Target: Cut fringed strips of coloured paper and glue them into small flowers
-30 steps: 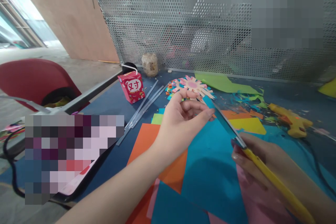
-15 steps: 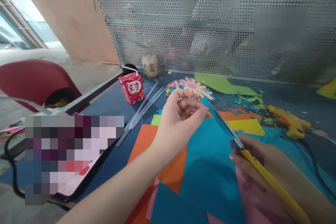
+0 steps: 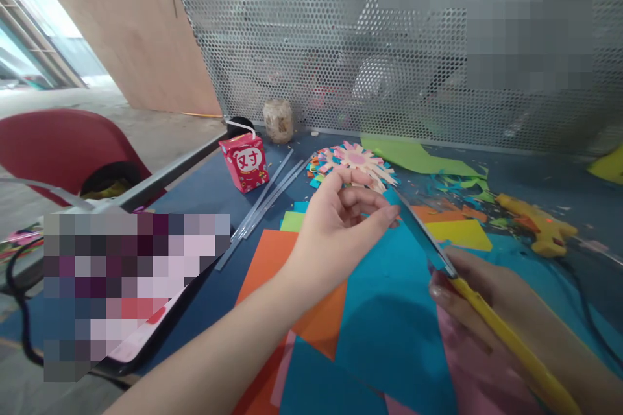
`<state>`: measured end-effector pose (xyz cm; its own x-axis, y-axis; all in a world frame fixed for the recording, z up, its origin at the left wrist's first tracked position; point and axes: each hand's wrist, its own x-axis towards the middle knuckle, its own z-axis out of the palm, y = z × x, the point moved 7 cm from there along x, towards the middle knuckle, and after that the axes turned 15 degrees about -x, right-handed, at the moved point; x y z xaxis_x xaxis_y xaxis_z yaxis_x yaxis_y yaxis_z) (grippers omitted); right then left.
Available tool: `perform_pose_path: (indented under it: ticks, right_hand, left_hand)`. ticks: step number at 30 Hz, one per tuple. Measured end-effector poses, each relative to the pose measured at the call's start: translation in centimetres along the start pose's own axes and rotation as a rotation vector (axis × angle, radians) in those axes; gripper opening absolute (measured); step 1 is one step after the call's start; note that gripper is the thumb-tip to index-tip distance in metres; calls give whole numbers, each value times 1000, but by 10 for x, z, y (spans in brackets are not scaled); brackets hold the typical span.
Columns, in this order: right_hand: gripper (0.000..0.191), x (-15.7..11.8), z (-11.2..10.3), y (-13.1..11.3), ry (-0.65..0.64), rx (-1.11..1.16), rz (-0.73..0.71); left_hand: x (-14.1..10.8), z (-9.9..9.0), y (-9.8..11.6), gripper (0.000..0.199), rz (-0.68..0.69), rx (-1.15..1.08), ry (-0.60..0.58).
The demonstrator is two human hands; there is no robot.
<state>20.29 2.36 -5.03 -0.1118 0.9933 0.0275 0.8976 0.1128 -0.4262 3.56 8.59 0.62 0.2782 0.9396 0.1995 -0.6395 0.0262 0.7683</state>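
My left hand (image 3: 343,224) pinches the far end of a narrow blue paper strip (image 3: 411,220) between thumb and fingers. The strip slants down to the right, along the metal blade of yellow-handled scissors (image 3: 491,321). Closed around the scissors near the base of the blades is my right hand (image 3: 501,292), its thumb close to the strip's near end. Part of the handle runs back under that hand towards the lower right. Beneath both hands lie blue paper sheets (image 3: 389,311) and an orange sheet (image 3: 265,266). Pink and cream paper flowers (image 3: 357,155) rest just beyond my left hand.
A yellow glue gun (image 3: 545,224) with a dark cable lies at the right, near paper scraps. Clear glue sticks (image 3: 272,198), a red drink carton (image 3: 244,162) and a jar (image 3: 278,121) are at the left. A perforated metal panel (image 3: 302,39) stands behind the table.
My left hand has shifted slightly right with the strip's end. The scissors and right hand have moved slightly right, and more of the strip now shows beside the blade.
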Motion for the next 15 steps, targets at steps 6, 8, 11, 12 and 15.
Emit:
perform_pose_path:
  ticks: [6,8,11,12,15]
  right_hand:
    - [35,-2,5,2,-64,75,48]
    - [34,-2,6,0,-83,70,49]
    - [33,-1,5,-2,-85,80,65]
    - [33,0,4,-3,-82,79,59]
    - [33,-1,2,-8,-65,32,23]
  left_hand:
    - [-1,0,0,29,-7,5,12]
    - [0,0,0,29,-14,8,14]
    - [0,0,0,29,-25,9,18]
    - [0,0,0,29,-26,4,20]
    - [-1,-1,-2,30,-33,-14,30]
